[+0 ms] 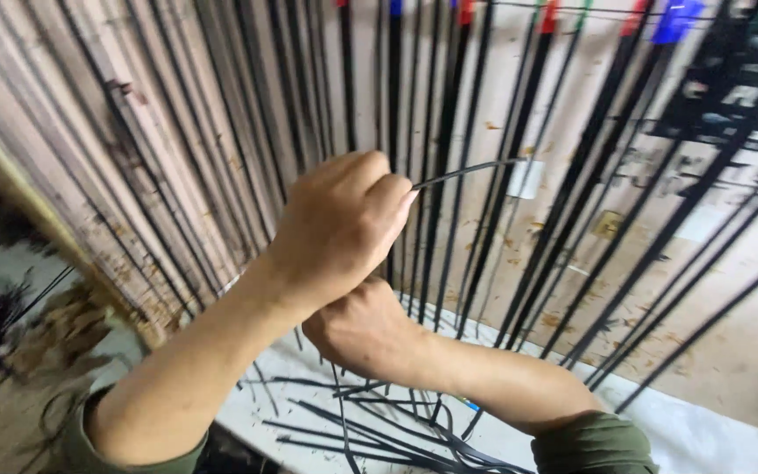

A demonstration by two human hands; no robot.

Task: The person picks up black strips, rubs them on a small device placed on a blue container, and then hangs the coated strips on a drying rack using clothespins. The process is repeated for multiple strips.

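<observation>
My left hand (339,224) is raised in a fist in front of a wooden board (502,189) strung with many black cables. Its thumb and forefinger pinch a thin black strip (467,171), like a cable tie, whose free end sticks out to the right. My right hand (366,332) sits just below and behind the left, fingers curled among the hanging black cables (436,237); what it grips is hidden by the left hand. Both arms wear olive-green sleeves pushed up past the forearm.
Cut black cable pieces (379,430) lie scattered on a white ledge (704,434) below the board. Coloured clips in red, blue and green (673,22) hold cables along the top. A dark frame (739,79) stands at the upper right. Pale battens (116,175) cover the left.
</observation>
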